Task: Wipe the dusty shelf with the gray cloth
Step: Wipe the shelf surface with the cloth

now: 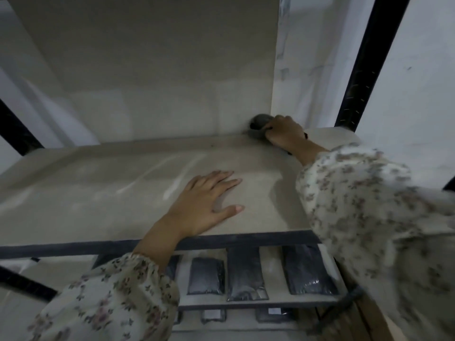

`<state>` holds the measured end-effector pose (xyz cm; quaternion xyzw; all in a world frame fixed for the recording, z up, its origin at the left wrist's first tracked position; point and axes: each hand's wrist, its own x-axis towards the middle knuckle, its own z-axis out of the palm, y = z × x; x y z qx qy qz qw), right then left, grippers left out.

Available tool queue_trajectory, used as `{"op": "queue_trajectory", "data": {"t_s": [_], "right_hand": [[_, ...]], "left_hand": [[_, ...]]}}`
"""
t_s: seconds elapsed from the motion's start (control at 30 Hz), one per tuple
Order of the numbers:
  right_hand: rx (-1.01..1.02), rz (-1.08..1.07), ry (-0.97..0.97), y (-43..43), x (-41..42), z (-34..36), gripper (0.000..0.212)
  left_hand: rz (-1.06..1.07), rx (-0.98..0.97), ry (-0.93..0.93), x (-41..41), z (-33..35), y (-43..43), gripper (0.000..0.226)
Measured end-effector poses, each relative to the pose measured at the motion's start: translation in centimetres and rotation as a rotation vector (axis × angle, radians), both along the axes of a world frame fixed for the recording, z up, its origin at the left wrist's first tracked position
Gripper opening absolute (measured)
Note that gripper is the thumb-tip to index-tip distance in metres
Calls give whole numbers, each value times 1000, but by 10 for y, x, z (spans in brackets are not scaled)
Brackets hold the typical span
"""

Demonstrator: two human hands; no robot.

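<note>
The dusty beige shelf point(103, 188) fills the middle of the head view, with pale wiped streaks across it. At its back right corner my right hand point(285, 132) grips the bunched gray cloth point(260, 121), pressing it against the shelf where it meets the back panel. My left hand point(204, 205) lies flat on the shelf near the front edge, fingers straight and spread, holding nothing. Both arms wear floral sleeves.
A dark front rail point(73, 247) edges the shelf. Below it, a lower shelf point(246, 302) holds several dark packets point(243, 274). Black metal uprights point(369, 60) frame the rack at right and left. A beige back panel point(147, 70) rises behind the shelf.
</note>
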<state>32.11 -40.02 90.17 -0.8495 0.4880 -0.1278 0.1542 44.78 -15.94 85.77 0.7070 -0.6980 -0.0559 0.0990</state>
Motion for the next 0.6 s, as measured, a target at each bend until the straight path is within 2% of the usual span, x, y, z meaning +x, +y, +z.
{"op": "queue_trajectory", "data": {"t_s": [0.07,0.13,0.2,0.27,0.33,0.43,0.5,0.57,0.6], "right_hand": [[-64,73,15,7,3,-7,39],[-42,268,-34,21,-3,-9,36],[90,397,-162,34,-11,-8,37],[250,443,-208,44,-20,-2,40],[309,448,-208,43,-25,6,42],[202,355,-230,24,-16,13,36],[137,277,-134,19,-6,13,39],[58,219,24,20,4,6,63],[-8,204,98,22,7,0,61]], "left_hand": [[-1,-1,5,-1,0,0,77],[-3,6,6,-2,1,0,79],[-10,30,10,-3,3,2,86],[-40,83,5,-3,4,6,97],[-80,131,-27,-2,5,13,106],[-117,126,-111,-1,4,20,110],[-108,103,-126,-1,4,20,109],[-107,79,-124,-1,3,18,108],[-107,77,-122,-1,3,17,107]]}}
